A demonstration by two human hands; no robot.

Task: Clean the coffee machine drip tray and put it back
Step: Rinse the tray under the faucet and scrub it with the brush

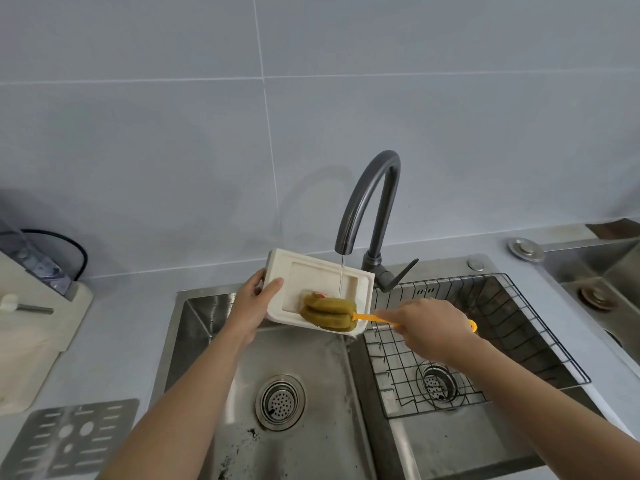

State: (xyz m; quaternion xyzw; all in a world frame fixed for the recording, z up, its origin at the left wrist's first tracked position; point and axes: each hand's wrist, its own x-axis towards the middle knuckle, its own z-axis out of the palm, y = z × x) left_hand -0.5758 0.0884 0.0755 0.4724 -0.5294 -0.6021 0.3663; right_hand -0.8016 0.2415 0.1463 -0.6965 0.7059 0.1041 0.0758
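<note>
Drip tray, cream rectangular plastic: held in the air over the left basin, directly under the spout, with its recessed face tilted up toward the camera.

Left hand: fingers clamped on the drip tray's left short edge. The thumb lies across the top face; the rest wrap behind, mostly hidden.

Right hand: fingers curled tight round the orange handle of the olive-green sponge brush. The sponge head is pressed onto the near-right part of the recess.

A thin water stream from the dark grey gooseneck tap lands in the recess just above the sponge.

Handling, my read:
- Light, stiff, hollow moulding, not fragile.
- Wet, so slippery.
- A 1-edge grip means scrub force levers the drip tray about the thumb. Keep the thumb on top and the fingers under the rim lip, and push the brush toward the held edge.

Outward:
- Stainless steel sink with 2 basins, and a black wire rack in the right basin.
- Slotted metal grille plate, flat on the grey worktop at lower left, well apart from the drip tray. Likely its cover.
- Cream appliance at far left, probably the coffee machine.
</note>
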